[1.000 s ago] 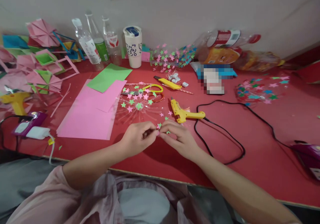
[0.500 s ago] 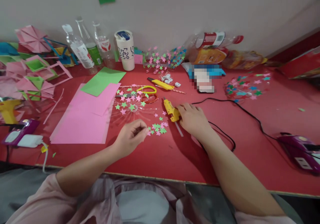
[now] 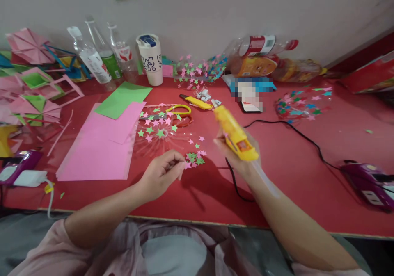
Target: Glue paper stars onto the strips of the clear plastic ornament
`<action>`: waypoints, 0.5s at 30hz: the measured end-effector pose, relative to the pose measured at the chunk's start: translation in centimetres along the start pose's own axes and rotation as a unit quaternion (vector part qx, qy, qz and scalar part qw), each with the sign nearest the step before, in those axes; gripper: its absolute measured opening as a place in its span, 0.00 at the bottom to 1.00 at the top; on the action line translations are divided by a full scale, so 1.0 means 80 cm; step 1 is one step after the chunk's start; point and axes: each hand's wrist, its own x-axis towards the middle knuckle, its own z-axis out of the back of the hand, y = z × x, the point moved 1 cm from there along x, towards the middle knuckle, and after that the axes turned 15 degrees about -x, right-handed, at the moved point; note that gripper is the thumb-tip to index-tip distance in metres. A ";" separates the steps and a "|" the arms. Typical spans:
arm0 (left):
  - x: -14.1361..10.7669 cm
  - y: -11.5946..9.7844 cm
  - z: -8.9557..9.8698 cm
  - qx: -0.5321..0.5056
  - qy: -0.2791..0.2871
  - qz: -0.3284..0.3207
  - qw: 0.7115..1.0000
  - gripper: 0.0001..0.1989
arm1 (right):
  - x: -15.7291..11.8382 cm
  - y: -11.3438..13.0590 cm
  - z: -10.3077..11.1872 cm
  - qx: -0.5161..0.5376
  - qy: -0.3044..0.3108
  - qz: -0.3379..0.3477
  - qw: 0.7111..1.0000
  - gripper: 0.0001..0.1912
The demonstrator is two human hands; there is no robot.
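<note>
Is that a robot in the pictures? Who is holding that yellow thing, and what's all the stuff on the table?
No robot here! These are a person's two bare hands. Every picture comes from one camera worn on the person's head, looking forward and down, so you see what they see.

The right hand holds a yellow plastic glue gun with a clear stick poking out of its back. The left hand pinches a small pink star.

On the red table lie large pink paper sheets, a green paper sheet, more little pink and green stars and a yellow craft knife. A white cup with a blue lid stands near the wall.
</note>
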 end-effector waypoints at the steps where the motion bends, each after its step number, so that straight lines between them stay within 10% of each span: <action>1: 0.000 0.002 -0.002 0.006 0.006 0.003 1.000 0.06 | -0.008 0.009 -0.006 0.002 0.019 0.009 1.000 0.07; 8: 0.005 0.014 -0.006 0.082 -0.014 -0.025 0.996 0.03 | -0.027 0.044 -0.031 -0.020 0.082 0.148 0.985 0.08; 15: 0.004 0.014 -0.005 0.141 -0.026 -0.032 0.989 0.03 | -0.030 0.053 -0.023 -0.013 0.104 0.138 0.985 0.07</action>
